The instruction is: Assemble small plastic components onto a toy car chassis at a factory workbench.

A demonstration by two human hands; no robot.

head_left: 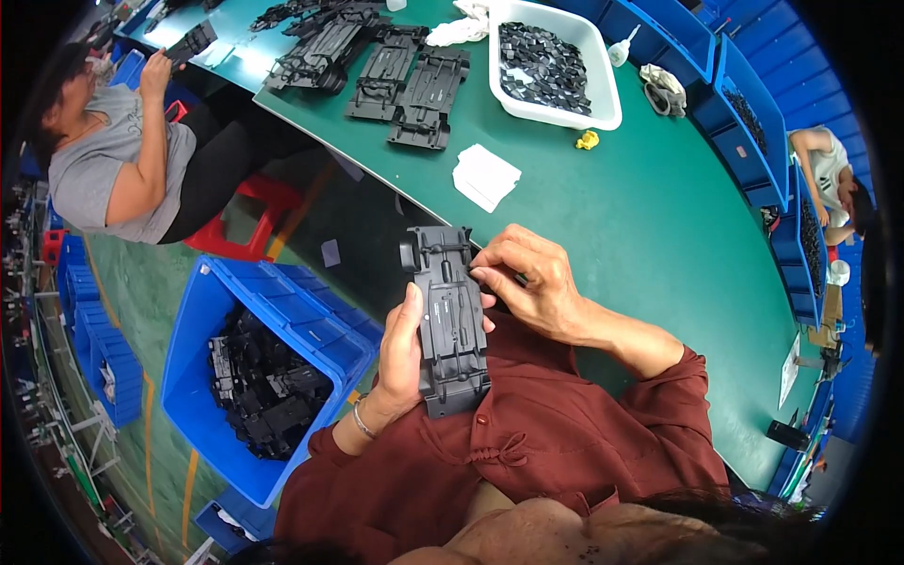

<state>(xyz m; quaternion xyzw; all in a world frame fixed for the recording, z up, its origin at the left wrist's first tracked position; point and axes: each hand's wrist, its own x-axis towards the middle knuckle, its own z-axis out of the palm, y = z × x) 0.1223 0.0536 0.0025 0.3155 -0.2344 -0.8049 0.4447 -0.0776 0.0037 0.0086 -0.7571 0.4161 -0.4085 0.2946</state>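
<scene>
A long black plastic toy car chassis [450, 325] is held up in front of my chest. My left hand [405, 348] is closed round it from the left, thumb on its face and fingertips showing past its right edge. At its upper right corner my right hand [527, 278] pinches with thumb and forefinger; what sits between those fingertips is too small to make out. One black wheel-like part [409, 252] stands out at the chassis's upper left corner. Similar chassis [431, 99] lie on the green table [621, 235] beyond my hands.
A white tub [607, 104] of small black parts stands at the far side, near a yellow crumpled piece [588, 140] and white paper [485, 177]. At left, a blue crate [193, 377] holds black chassis. A co-worker [122, 160] sits beyond it by a red stool [250, 221]. Blue bins [753, 155] line the right.
</scene>
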